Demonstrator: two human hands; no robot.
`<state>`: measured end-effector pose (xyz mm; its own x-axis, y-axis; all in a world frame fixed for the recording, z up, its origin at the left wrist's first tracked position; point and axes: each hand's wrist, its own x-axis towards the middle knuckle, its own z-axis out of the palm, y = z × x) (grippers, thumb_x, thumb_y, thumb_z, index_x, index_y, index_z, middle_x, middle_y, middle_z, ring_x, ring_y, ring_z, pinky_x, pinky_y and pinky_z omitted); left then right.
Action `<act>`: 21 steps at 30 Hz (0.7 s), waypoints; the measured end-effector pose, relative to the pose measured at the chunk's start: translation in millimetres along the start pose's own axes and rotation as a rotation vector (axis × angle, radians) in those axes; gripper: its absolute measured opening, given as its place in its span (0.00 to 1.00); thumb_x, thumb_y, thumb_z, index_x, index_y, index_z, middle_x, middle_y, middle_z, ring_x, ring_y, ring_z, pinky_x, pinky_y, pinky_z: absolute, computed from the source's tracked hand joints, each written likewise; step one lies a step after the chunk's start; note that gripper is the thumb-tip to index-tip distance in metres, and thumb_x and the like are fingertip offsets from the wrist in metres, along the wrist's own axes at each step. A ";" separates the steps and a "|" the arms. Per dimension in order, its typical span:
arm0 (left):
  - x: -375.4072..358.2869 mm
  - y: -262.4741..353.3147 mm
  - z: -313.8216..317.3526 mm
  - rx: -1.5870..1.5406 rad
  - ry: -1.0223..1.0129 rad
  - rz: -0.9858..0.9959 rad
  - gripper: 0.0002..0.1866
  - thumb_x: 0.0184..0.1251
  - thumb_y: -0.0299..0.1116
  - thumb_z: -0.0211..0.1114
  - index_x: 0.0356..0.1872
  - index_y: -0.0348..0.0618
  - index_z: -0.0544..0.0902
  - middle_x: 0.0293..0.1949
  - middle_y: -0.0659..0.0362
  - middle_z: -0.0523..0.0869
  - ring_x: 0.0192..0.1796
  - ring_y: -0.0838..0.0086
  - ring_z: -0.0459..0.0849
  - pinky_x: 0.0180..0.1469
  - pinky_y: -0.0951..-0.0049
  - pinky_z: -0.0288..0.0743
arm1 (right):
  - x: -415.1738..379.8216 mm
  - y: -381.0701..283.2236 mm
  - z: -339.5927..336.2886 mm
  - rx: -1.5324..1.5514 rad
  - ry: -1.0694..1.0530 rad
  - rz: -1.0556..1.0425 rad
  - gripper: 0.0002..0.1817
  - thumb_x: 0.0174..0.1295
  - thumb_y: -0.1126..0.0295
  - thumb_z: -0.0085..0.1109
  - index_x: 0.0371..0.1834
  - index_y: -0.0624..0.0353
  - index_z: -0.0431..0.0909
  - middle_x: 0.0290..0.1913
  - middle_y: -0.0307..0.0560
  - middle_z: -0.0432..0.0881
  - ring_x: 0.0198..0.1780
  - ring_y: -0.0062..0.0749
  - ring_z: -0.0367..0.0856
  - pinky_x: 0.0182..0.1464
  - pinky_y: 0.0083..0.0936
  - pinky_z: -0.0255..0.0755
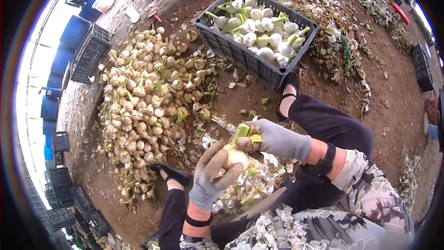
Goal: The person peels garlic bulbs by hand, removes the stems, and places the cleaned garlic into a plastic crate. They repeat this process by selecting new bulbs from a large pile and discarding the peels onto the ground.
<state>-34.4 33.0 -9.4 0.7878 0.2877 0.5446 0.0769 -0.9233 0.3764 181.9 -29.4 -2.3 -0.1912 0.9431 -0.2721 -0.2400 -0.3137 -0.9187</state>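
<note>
A garlic bulb (237, 158) with a thick green stem stub is between my two gloved hands, above a heap of peeled skins. My left hand (210, 176) cups the bulb from below and the left, its fingers wrapped round it. My right hand (277, 138) is closed at the top of the bulb, thumb and fingers pinching by the stem. Something yellow (255, 138) sits at the right thumb; I cannot make out what it is. Loose garlic skins (249, 187) lie under both hands, between my legs.
A big pile of unpeeled garlic (143, 102) spreads over the ground at left. Ahead stands a dark plastic crate (249, 60) full of white, cleaned bulbs. Heaps of skins (333, 51) lie to its right. Another crate (90, 53) and blue barrels (74, 32) stand at far left.
</note>
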 end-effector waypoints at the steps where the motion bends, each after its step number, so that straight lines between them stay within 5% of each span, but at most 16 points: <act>1: -1.7 -2.4 3.1 -0.026 0.049 -0.004 0.26 0.38 0.23 0.76 0.42 0.61 0.82 0.54 0.56 0.71 0.51 0.51 0.81 0.45 0.60 0.85 | 0.4 2.4 -2.0 0.005 -0.023 0.006 0.21 0.67 0.50 0.60 0.37 0.60 0.76 0.23 0.34 0.75 0.21 0.16 0.71 0.24 0.17 0.65; 4: -1.6 -1.4 5.8 -0.096 0.139 -0.057 0.29 0.40 0.26 0.79 0.48 0.56 0.79 0.53 0.53 0.72 0.53 0.53 0.80 0.49 0.61 0.83 | 1.9 4.5 -0.1 0.050 -0.027 -0.058 0.19 0.67 0.52 0.60 0.41 0.60 0.78 0.25 0.34 0.76 0.23 0.15 0.72 0.24 0.16 0.65; 6: 4.5 10.0 0.7 -0.268 0.209 -0.334 0.34 0.50 0.40 0.79 0.55 0.47 0.68 0.58 0.53 0.72 0.60 0.56 0.76 0.57 0.63 0.78 | -1.4 -6.2 3.3 0.049 -0.008 -0.025 0.18 0.67 0.54 0.61 0.42 0.61 0.78 0.27 0.36 0.78 0.25 0.19 0.75 0.27 0.19 0.68; 8: 2.2 21.9 12.3 -0.916 0.480 -0.752 0.36 0.61 0.46 0.71 0.66 0.44 0.63 0.61 0.53 0.72 0.61 0.63 0.75 0.60 0.65 0.75 | 0.1 -7.3 6.8 0.050 0.007 0.007 0.18 0.66 0.56 0.61 0.44 0.62 0.78 0.28 0.39 0.80 0.28 0.23 0.78 0.31 0.21 0.71; 10: 9.3 27.4 11.6 -1.595 0.699 -0.987 0.39 0.58 0.43 0.74 0.66 0.40 0.64 0.59 0.53 0.73 0.59 0.65 0.76 0.63 0.63 0.71 | 5.9 -3.5 10.1 -0.367 0.131 -0.460 0.18 0.64 0.60 0.64 0.46 0.64 0.78 0.32 0.45 0.82 0.37 0.36 0.83 0.41 0.28 0.75; 12: 3.1 27.2 23.8 -1.561 0.696 -0.956 0.39 0.60 0.45 0.72 0.66 0.39 0.63 0.59 0.54 0.73 0.60 0.65 0.76 0.63 0.63 0.71 | 1.8 -2.4 11.2 -0.404 0.148 -0.346 0.19 0.60 0.62 0.68 0.47 0.65 0.77 0.37 0.49 0.83 0.45 0.43 0.83 0.48 0.32 0.74; 14: -0.5 28.3 32.7 -1.533 0.693 -0.926 0.38 0.62 0.47 0.69 0.67 0.38 0.63 0.59 0.54 0.74 0.60 0.66 0.76 0.64 0.63 0.71 | 4.1 10.4 14.6 -0.486 0.344 -0.490 0.19 0.58 0.62 0.70 0.47 0.63 0.78 0.40 0.47 0.83 0.45 0.41 0.83 0.48 0.30 0.74; 16: 6.6 34.3 30.4 -1.189 0.604 -1.006 0.37 0.63 0.46 0.68 0.67 0.36 0.63 0.59 0.54 0.74 0.61 0.66 0.76 0.64 0.64 0.72 | 4.2 5.1 16.9 -0.481 0.318 -0.492 0.19 0.57 0.63 0.70 0.46 0.63 0.79 0.42 0.48 0.82 0.45 0.38 0.82 0.49 0.29 0.74; 18: 14.9 37.4 29.0 -1.378 0.706 -1.034 0.36 0.64 0.44 0.68 0.66 0.34 0.64 0.57 0.52 0.76 0.59 0.66 0.77 0.60 0.66 0.74 | 0.2 -4.6 20.9 -0.321 0.278 -0.349 0.17 0.58 0.66 0.69 0.45 0.64 0.79 0.39 0.47 0.83 0.42 0.33 0.82 0.48 0.27 0.75; 19: 15.6 35.6 30.8 -1.213 0.671 -1.083 0.28 0.64 0.38 0.65 0.61 0.36 0.68 0.56 0.53 0.76 0.58 0.69 0.77 0.58 0.65 0.75 | -1.7 -4.3 19.5 -0.273 0.288 -0.277 0.14 0.59 0.68 0.68 0.44 0.64 0.79 0.36 0.42 0.83 0.40 0.22 0.80 0.45 0.23 0.74; 21: 7.6 23.1 31.7 -0.656 0.394 -1.086 0.24 0.58 0.25 0.67 0.56 0.37 0.71 0.55 0.54 0.78 0.57 0.70 0.77 0.58 0.63 0.74 | -3.2 -4.4 17.4 -0.179 0.279 -0.214 0.13 0.60 0.69 0.67 0.43 0.64 0.79 0.35 0.39 0.82 0.39 0.18 0.78 0.43 0.21 0.74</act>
<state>-7.3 5.7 -20.2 0.2771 0.9530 -0.1228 0.1554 0.0816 0.9845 167.0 -32.9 7.6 0.1173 0.9866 -0.1135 -0.0720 -0.1056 -0.9918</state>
